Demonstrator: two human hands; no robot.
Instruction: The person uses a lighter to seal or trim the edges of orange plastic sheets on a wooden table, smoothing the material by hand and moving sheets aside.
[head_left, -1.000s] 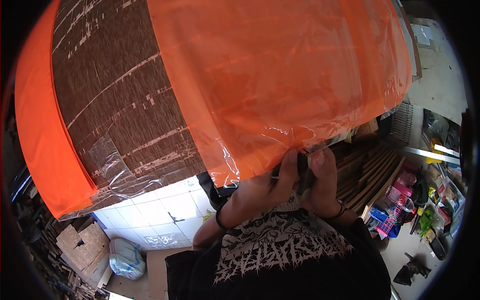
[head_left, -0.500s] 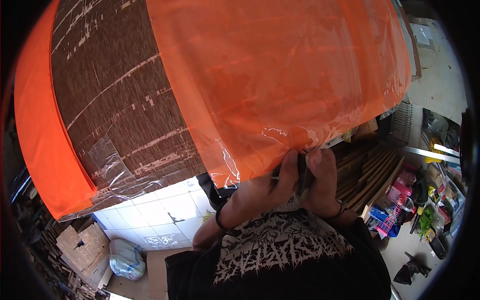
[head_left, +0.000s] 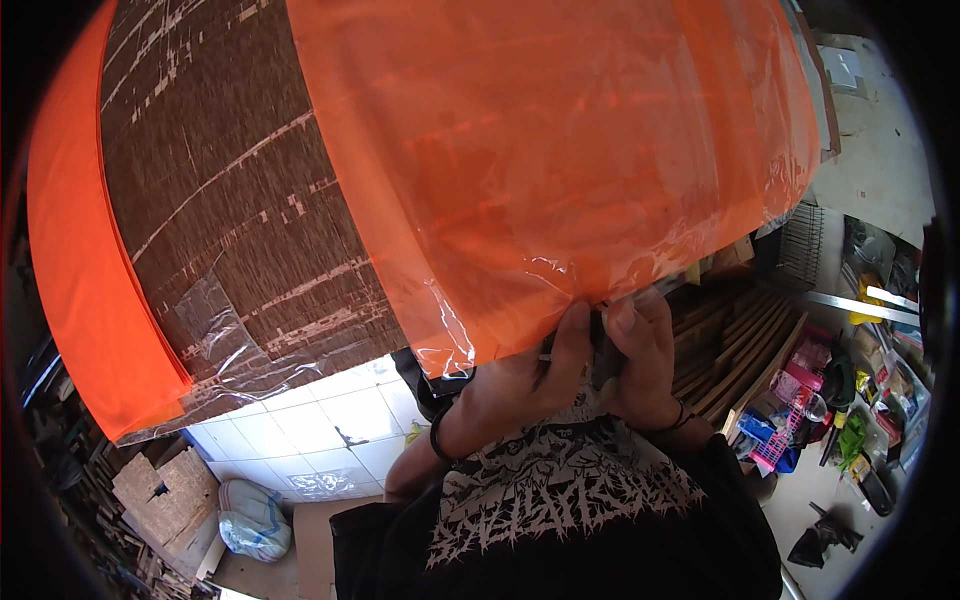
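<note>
A broad orange sheet with glossy clear plastic over it lies across the work surface and hangs over the near edge. At that edge my left hand is closed, thumb and fingers pinched on the sheet's rim. Close beside it on the right, my right hand is closed on the same rim, its thumb up and bent. A small dark gap or dark piece shows between the two hands; I cannot make out which. My fingertips partly hide what they pinch.
A brown wood-patterned surface shows left of the sheet, with a second orange strip beyond. Wood strips stand at the right, near a pink basket among clutter. A stuffed sack sits on the floor at lower left.
My hands stay at the sheet's edge. The right thumb and fingers have shifted slightly left and the dark shape between the hands shows less. The sheet's near part has smoothed a little.
</note>
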